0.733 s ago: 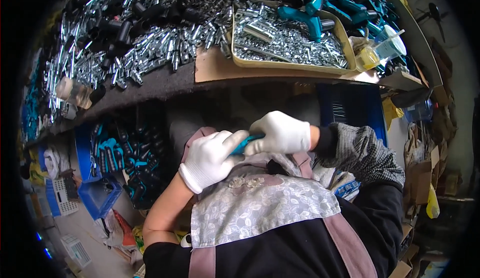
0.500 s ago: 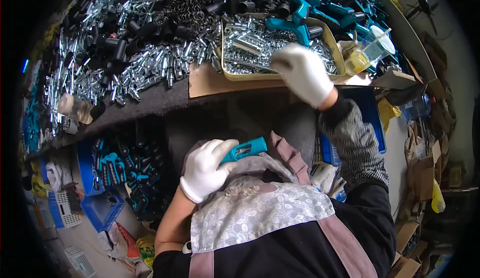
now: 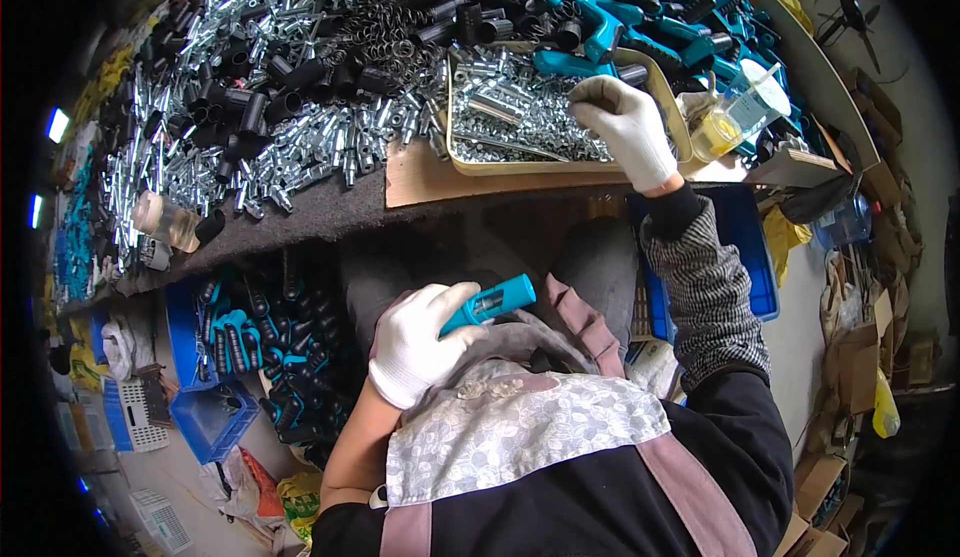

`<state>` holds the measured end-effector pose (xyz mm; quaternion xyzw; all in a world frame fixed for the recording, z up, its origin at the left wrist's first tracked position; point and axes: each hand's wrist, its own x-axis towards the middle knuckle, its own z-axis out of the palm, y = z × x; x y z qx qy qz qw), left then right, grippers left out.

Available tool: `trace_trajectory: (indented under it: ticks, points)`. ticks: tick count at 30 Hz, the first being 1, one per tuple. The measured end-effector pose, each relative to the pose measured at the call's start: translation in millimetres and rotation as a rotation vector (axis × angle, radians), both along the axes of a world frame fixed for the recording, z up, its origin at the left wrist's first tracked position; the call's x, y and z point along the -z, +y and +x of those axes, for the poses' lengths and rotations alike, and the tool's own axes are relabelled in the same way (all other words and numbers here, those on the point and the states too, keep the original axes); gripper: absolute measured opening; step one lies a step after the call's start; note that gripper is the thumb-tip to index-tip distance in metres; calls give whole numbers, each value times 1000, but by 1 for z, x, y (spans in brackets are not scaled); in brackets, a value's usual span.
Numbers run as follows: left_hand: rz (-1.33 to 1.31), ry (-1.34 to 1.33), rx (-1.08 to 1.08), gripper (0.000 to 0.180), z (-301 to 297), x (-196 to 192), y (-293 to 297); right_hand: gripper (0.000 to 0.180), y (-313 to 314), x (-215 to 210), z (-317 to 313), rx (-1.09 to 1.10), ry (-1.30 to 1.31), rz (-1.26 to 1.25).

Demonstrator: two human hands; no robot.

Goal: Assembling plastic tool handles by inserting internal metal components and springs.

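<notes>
My left hand (image 3: 420,345), in a white glove, is wrapped round a teal plastic tool handle (image 3: 502,300) above my lap. A long opening in the side of the handle shows darker and metallic parts inside. My right hand (image 3: 632,132), also gloved, is raised over the right part of a cream tray (image 3: 530,168) on the bench. Its fingers are curled in with the tips close together; whatever may be between them is too small to make out. Small shiny metal parts (image 3: 550,122) fill the tray. A teal tool body (image 3: 568,64) lies across its far rim.
Metal sleeves (image 3: 330,137), black tubes and coil springs (image 3: 390,17) are heaped left of the tray. More teal housings (image 3: 680,32) lie behind. A clear plastic cup (image 3: 755,97) stands at right, a small bottle (image 3: 165,220) at left. Below are blue crates (image 3: 212,422) and black-and-teal handles (image 3: 290,342).
My right hand has shifted a little to the right and farther over the tray, its fingers now more clearly curled. My left hand keeps its hold on the teal tool handle. The view has tilted slightly.
</notes>
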<state>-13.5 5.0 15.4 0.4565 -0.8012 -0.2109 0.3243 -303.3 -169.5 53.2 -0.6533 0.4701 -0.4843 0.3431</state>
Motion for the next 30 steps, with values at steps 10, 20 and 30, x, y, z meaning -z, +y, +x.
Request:
trace_trajectory:
  ticks: [10, 20, 30]
  points:
    - [-197, -144, 50, 52, -1, -11, -9, 10, 90, 4, 47, -436, 28, 451]
    - [-153, -300, 91, 87, -9, -19, -4, 20, 104, 33, 74, -586, 365, 68]
    - [-156, -195, 38, 87, -8, 3, -9, 35, 134, 41, 63, -505, 521, -224]
